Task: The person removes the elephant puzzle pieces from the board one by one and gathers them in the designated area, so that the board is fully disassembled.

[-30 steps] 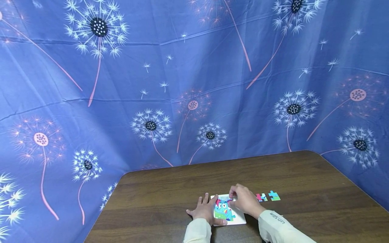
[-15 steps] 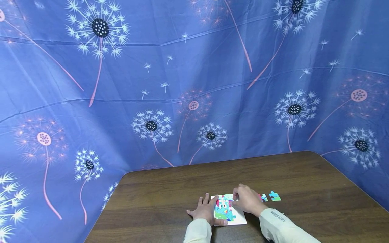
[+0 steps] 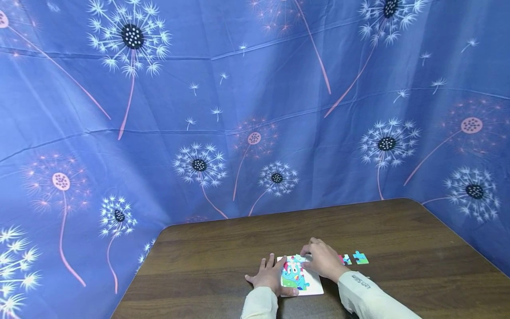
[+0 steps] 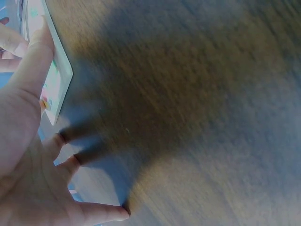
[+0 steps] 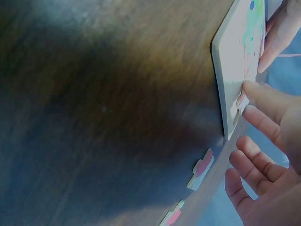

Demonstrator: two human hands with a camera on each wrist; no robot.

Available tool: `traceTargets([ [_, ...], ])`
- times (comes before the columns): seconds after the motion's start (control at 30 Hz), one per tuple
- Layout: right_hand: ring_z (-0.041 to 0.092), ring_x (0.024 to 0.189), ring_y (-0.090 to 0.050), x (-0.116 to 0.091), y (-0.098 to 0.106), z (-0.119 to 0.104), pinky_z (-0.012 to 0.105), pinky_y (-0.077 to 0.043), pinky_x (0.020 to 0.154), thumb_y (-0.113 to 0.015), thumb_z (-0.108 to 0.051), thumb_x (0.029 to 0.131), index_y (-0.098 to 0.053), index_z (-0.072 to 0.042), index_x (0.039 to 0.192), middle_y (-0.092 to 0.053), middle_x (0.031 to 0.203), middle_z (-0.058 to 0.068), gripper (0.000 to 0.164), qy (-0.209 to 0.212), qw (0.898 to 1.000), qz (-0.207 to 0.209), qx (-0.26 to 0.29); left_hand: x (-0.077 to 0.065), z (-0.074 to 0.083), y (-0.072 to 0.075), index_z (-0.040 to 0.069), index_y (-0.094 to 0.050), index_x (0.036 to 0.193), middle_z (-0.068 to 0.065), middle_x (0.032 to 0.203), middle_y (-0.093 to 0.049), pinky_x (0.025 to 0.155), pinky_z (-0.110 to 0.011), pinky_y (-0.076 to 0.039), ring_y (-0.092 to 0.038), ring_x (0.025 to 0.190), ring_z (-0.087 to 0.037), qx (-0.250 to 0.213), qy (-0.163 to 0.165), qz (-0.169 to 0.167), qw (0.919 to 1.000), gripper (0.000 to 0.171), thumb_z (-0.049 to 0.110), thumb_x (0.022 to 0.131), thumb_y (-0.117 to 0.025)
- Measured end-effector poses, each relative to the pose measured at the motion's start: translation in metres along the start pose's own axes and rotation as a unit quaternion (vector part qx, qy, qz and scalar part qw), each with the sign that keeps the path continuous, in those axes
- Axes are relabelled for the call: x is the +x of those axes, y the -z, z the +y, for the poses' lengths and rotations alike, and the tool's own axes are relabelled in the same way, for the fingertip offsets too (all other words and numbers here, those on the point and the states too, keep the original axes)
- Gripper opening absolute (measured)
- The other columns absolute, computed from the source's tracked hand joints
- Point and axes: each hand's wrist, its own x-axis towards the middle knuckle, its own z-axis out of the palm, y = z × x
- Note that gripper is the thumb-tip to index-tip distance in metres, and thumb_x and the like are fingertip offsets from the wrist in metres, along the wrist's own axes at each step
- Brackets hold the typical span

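Observation:
A white puzzle board (image 3: 314, 285) with a partly assembled blue cartoon picture (image 3: 292, 274) lies flat on the table. My left hand (image 3: 268, 277) rests at its left side, fingers spread; the thumb and index finger lie over the board's edges. At the board's upper right, my right hand (image 3: 324, 261) pinches a small jigsaw piece (image 5: 241, 100) between thumb and index finger, low against the board surface. The other right fingers are bent loosely. Most of that piece is hidden by the fingertips.
Right of the board lie two loose jigsaw pieces, a red and white one (image 3: 346, 259) partly behind my right hand and a blue-green one (image 3: 360, 258). The brown wooden table (image 3: 215, 252) ends at a blue dandelion-print cloth (image 3: 223, 102).
My right hand has shifted slightly right and then back up-left over the board's upper right area, its fingers still at the piece. The left hand has kept its place.

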Motion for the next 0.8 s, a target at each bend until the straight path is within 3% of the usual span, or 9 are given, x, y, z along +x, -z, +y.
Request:
traceTargets([
  [0.23, 0.016, 0.083, -0.051, 0.0011, 0.0023, 0.0022, 0.041, -0.051, 0.073, -0.089, -0.016, 0.078, -0.077, -0.016, 0.092, -0.055, 0.087, -0.003, 0.019, -0.016, 1.0, -0.021, -0.01, -0.0014, 0.0012, 0.0031, 0.03, -0.049, 0.151, -0.008, 0.159, -0.041, 0.094, -0.085, -0.031, -0.036, 0.147, -0.036, -0.004, -0.001, -0.003, 1.0, 0.096, 0.055, 0.067, -0.089],
  [0.8, 0.015, 0.084, -0.051, 0.003, 0.0052, 0.0026, 0.039, -0.051, 0.074, -0.09, -0.016, 0.077, -0.078, -0.013, 0.098, -0.054, 0.089, -0.003, 0.024, -0.024, 0.999, -0.039, 0.005, 0.0013, 0.0014, 0.0023, 0.031, -0.048, 0.152, -0.008, 0.16, -0.04, 0.096, -0.084, -0.03, -0.035, 0.147, -0.035, 0.001, 0.004, -0.009, 0.9999, 0.096, 0.055, 0.068, -0.088],
])
